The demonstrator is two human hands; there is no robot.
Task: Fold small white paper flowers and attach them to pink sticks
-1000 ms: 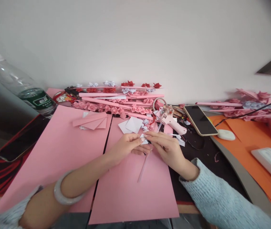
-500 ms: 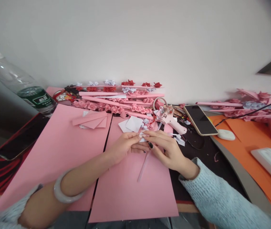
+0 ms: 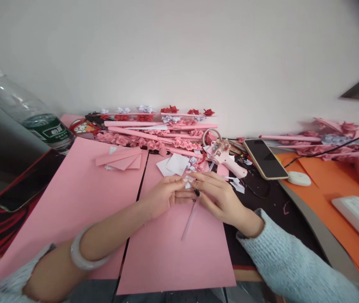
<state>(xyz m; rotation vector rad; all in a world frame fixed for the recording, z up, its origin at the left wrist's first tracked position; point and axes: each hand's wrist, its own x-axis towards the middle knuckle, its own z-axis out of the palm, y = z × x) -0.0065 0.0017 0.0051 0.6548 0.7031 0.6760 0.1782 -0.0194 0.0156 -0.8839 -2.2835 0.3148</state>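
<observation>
Between my fingertips is a small folded piece of white paper (image 3: 188,184), mostly covered by the fingers. My left hand (image 3: 167,194) grips it from the left, thumb on top and fingers beneath. From the right, my right hand (image 3: 222,194) pinches the same piece. Below them a pink paper sheet (image 3: 179,261) lies on the table, with a thin translucent glue stick (image 3: 187,225) on it, its upper part passing under my hands. Just beyond sit white paper squares (image 3: 177,164) and a pink glue gun (image 3: 230,163).
Paper flowers and rolled pink sticks (image 3: 154,136) are heaped along the wall. A stack of pink squares (image 3: 122,159) rests on another pink sheet (image 3: 81,202). A bottle (image 3: 46,122) stands left. To the right are a phone (image 3: 266,159), a white mouse (image 3: 298,178) and orange paper (image 3: 328,198).
My fingers have shifted very slightly around the white paper, and its visible part looks a little different. Everything else stays where it was.
</observation>
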